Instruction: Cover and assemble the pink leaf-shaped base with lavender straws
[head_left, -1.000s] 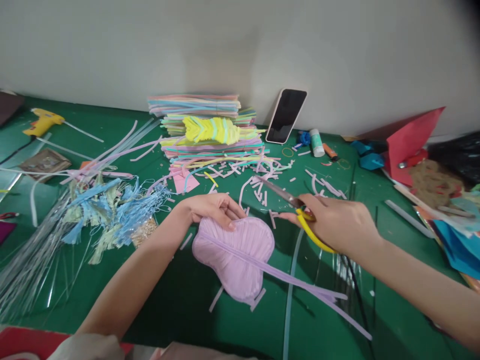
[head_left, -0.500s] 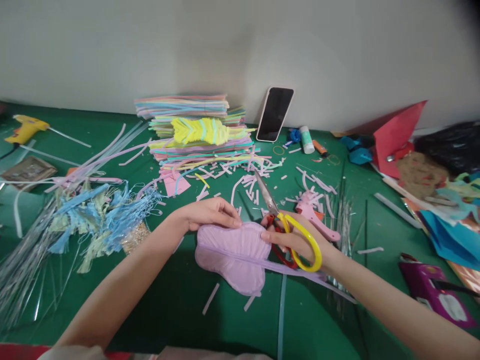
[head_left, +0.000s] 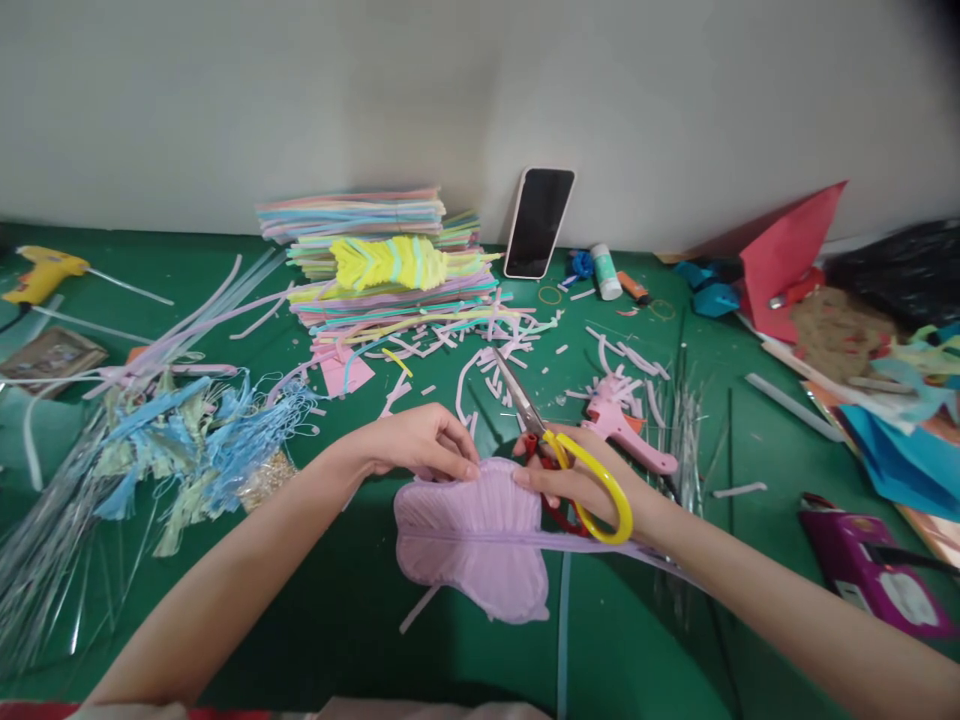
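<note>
A flat, lobed lilac pipe-cleaner piece point(head_left: 472, 565) hangs between my hands above the green table, its long lilac stems running off to the right under my right forearm. My left hand point(head_left: 424, 440) pinches its upper edge near the middle. At the upper right lobe, my right hand point(head_left: 581, 475) grips the edge between thumb and fingers. The same hand also carries scissors point(head_left: 519, 388) with yellow and red handles; their blades look closed and point up and away to the left. Some right-hand fingers are hidden behind the handles.
Pipe-cleaner bundles point(head_left: 352, 215) and a yellow pipe-cleaner piece point(head_left: 386, 262) lie at the back beside a propped phone point(head_left: 540, 222). Lilac offcuts are scattered in front. A pink glue gun point(head_left: 626, 430) is right, a yellow one point(head_left: 46, 272) far left, near blue tassels point(head_left: 225, 430).
The lilac piece has turned slightly, so its centre line lies more level, and it has dropped a little in view. Both hands keep their hold; the scissors stay in my right hand.
</note>
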